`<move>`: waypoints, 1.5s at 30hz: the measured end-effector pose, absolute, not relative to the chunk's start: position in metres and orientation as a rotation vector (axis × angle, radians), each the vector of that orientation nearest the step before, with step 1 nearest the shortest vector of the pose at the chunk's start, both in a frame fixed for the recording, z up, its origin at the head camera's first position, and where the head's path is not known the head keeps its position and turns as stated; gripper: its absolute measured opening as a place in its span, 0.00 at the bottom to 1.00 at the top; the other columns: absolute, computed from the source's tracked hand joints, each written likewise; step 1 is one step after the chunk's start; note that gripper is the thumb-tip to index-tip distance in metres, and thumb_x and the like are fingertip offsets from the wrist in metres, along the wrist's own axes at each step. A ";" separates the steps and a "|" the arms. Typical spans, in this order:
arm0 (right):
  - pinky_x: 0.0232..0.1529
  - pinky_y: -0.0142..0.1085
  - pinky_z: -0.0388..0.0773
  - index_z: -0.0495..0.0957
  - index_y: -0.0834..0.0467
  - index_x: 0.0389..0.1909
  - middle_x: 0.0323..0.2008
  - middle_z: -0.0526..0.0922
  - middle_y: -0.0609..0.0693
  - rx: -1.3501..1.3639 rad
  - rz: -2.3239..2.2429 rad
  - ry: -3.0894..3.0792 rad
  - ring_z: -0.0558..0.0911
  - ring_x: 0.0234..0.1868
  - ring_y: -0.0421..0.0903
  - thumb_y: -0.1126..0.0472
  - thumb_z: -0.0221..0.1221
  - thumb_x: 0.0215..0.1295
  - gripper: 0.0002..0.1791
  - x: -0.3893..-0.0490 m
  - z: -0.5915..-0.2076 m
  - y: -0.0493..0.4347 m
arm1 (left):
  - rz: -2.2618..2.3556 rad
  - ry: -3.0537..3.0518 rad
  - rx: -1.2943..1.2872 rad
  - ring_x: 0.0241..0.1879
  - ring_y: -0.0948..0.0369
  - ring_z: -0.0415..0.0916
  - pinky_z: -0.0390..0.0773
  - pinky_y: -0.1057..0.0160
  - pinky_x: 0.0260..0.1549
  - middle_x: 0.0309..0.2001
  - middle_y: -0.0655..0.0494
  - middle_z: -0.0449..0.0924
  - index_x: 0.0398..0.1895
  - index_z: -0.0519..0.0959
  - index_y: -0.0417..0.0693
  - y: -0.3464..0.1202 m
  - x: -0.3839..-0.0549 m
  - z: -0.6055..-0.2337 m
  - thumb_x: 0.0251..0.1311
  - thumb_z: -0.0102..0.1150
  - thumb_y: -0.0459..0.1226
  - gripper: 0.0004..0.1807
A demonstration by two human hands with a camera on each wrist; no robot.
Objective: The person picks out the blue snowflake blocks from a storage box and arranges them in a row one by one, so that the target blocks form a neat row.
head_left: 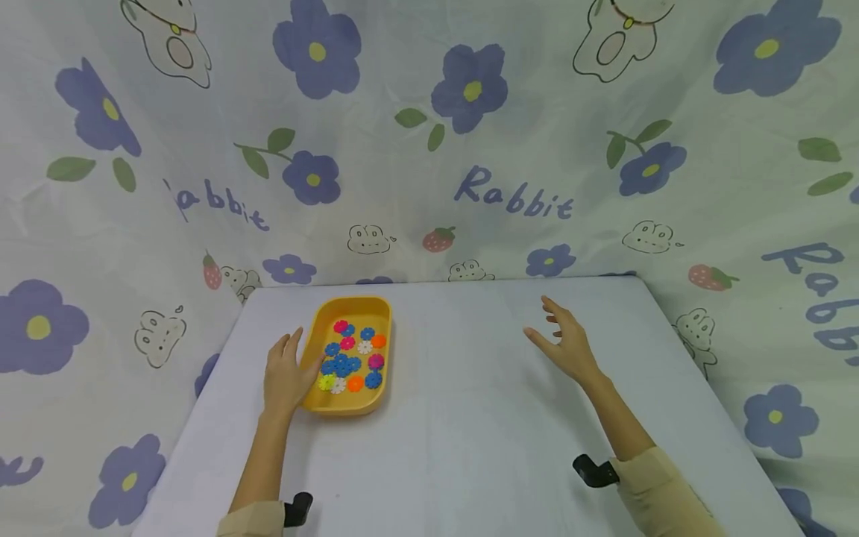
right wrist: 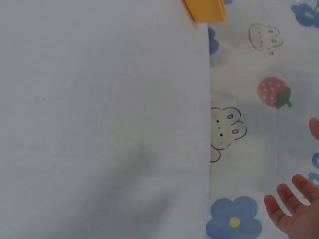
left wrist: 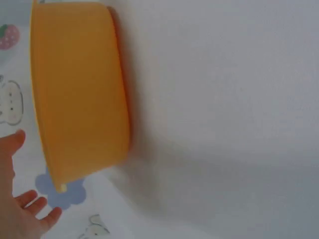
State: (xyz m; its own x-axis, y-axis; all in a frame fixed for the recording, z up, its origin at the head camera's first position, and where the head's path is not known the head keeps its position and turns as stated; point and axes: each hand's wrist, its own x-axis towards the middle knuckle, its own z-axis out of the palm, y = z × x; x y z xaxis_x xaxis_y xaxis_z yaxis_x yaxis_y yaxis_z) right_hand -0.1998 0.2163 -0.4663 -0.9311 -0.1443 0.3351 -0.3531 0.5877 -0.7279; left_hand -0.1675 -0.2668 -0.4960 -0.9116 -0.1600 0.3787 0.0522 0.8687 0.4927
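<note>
A yellow rectangular tray (head_left: pixel 345 406) stands on the left part of the white table, with several small flower-shaped plastic discs (head_left: pixel 342 364) in blue, pink, orange, white and yellow inside. Beside its left edge is my left hand (head_left: pixel 285 380), fingers extended and thumb reaching toward the rim; whether it touches cannot be told. In the left wrist view a gap shows between this hand and the tray's wall (left wrist: pixel 82 89). My right hand (head_left: pixel 567 347) hovers above the table's right side, fingers spread and holding nothing. The right wrist view shows its fingers (right wrist: pixel 279 206) loosely extended.
A white table (head_left: pixel 456 447) spreads beneath both hands. Behind and around it hangs a cloth (head_left: pixel 416 164) printed with purple flowers, rabbits and strawberries. A black wrist-camera mount (head_left: pixel 594 471) sits at the right cuff, another mount (head_left: pixel 298 509) at the left.
</note>
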 end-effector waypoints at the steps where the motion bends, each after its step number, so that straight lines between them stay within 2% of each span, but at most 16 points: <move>1: 0.47 0.58 0.74 0.57 0.63 0.69 0.61 0.67 0.66 0.410 1.274 -2.572 0.70 0.56 0.64 0.54 0.61 0.61 0.39 -0.200 -0.467 0.214 | -0.726 -2.637 0.091 0.59 0.34 0.61 0.64 0.36 0.57 0.59 0.26 0.64 0.64 0.65 0.35 -0.269 -0.168 -0.499 0.52 0.66 0.39 0.36; 4: 0.47 0.57 0.75 0.58 0.63 0.68 0.60 0.69 0.66 0.405 1.316 -2.549 0.72 0.55 0.64 0.55 0.62 0.60 0.39 -0.201 -0.470 0.208 | -0.797 -2.679 0.132 0.59 0.33 0.62 0.64 0.37 0.57 0.60 0.27 0.64 0.66 0.62 0.34 -0.276 -0.169 -0.506 0.55 0.63 0.37 0.36; 8: 0.45 0.56 0.76 0.60 0.63 0.68 0.58 0.72 0.65 0.404 1.333 -2.522 0.74 0.53 0.63 0.56 0.63 0.60 0.38 -0.204 -0.475 0.198 | -0.946 -2.697 0.158 0.54 0.35 0.69 0.70 0.40 0.55 0.56 0.26 0.68 0.66 0.60 0.30 -0.281 -0.172 -0.515 0.59 0.59 0.34 0.33; 11: 0.45 0.55 0.77 0.61 0.63 0.67 0.56 0.73 0.64 0.400 1.347 -2.514 0.75 0.52 0.61 0.57 0.63 0.59 0.37 -0.207 -0.478 0.192 | -1.022 -2.696 0.184 0.50 0.35 0.73 0.74 0.42 0.50 0.52 0.25 0.72 0.64 0.62 0.28 -0.281 -0.174 -0.523 0.61 0.56 0.31 0.29; 17: 0.44 0.53 0.78 0.63 0.62 0.66 0.53 0.76 0.63 0.410 1.441 -2.482 0.77 0.50 0.60 0.58 0.64 0.59 0.35 -0.209 -0.481 0.178 | -1.047 -2.670 0.242 0.45 0.35 0.75 0.77 0.41 0.45 0.46 0.24 0.74 0.60 0.66 0.28 -0.280 -0.175 -0.533 0.61 0.49 0.26 0.23; 26: 0.46 0.55 0.77 0.66 0.61 0.64 0.50 0.78 0.62 0.426 1.574 -2.462 0.78 0.48 0.60 0.58 0.65 0.58 0.34 -0.212 -0.489 0.152 | -1.136 -2.584 0.269 0.48 0.35 0.74 0.76 0.42 0.46 0.49 0.25 0.74 0.58 0.69 0.26 -0.278 -0.177 -0.535 0.58 0.50 0.23 0.22; 32: 0.46 0.58 0.76 0.65 0.62 0.65 0.50 0.78 0.65 0.449 1.649 -2.445 0.77 0.48 0.64 0.60 0.65 0.58 0.34 -0.212 -0.484 0.136 | -1.234 -2.544 0.290 0.50 0.36 0.74 0.76 0.44 0.47 0.50 0.25 0.73 0.58 0.69 0.25 -0.278 -0.177 -0.535 0.58 0.50 0.22 0.22; 34: 0.46 0.57 0.76 0.64 0.65 0.65 0.50 0.77 0.67 0.466 1.652 -2.449 0.77 0.47 0.64 0.62 0.64 0.58 0.34 -0.208 -0.475 0.130 | -1.270 -2.510 0.298 0.51 0.37 0.73 0.76 0.49 0.48 0.51 0.27 0.73 0.57 0.69 0.25 -0.278 -0.176 -0.535 0.58 0.51 0.22 0.22; 37: 0.45 0.55 0.77 0.64 0.68 0.64 0.49 0.77 0.68 0.492 1.637 -2.455 0.77 0.46 0.64 0.65 0.63 0.58 0.33 -0.200 -0.460 0.122 | -1.340 -2.428 0.324 0.52 0.39 0.73 0.76 0.67 0.47 0.53 0.30 0.74 0.56 0.72 0.26 -0.277 -0.174 -0.535 0.57 0.53 0.22 0.21; 40: 0.45 0.55 0.77 0.63 0.69 0.63 0.48 0.77 0.68 0.512 1.637 -2.449 0.77 0.46 0.64 0.67 0.63 0.58 0.33 -0.198 -0.456 0.116 | -1.426 -2.336 0.367 0.53 0.41 0.73 0.70 0.84 0.41 0.53 0.33 0.74 0.55 0.74 0.28 -0.277 -0.173 -0.536 0.56 0.55 0.22 0.20; 43: 0.45 0.56 0.77 0.63 0.68 0.64 0.49 0.77 0.68 0.516 1.647 -2.441 0.77 0.46 0.64 0.65 0.63 0.59 0.33 -0.203 -0.467 0.114 | -1.545 -2.263 0.419 0.55 0.44 0.72 0.68 0.88 0.39 0.55 0.34 0.74 0.55 0.74 0.30 -0.276 -0.172 -0.537 0.57 0.55 0.23 0.20; 45: 0.45 0.55 0.77 0.63 0.66 0.65 0.49 0.77 0.66 0.512 1.659 -2.438 0.78 0.46 0.62 0.63 0.63 0.59 0.34 -0.209 -0.476 0.113 | -1.620 -2.226 0.463 0.55 0.51 0.73 0.70 0.86 0.40 0.56 0.36 0.73 0.56 0.74 0.31 -0.276 -0.171 -0.537 0.58 0.55 0.24 0.20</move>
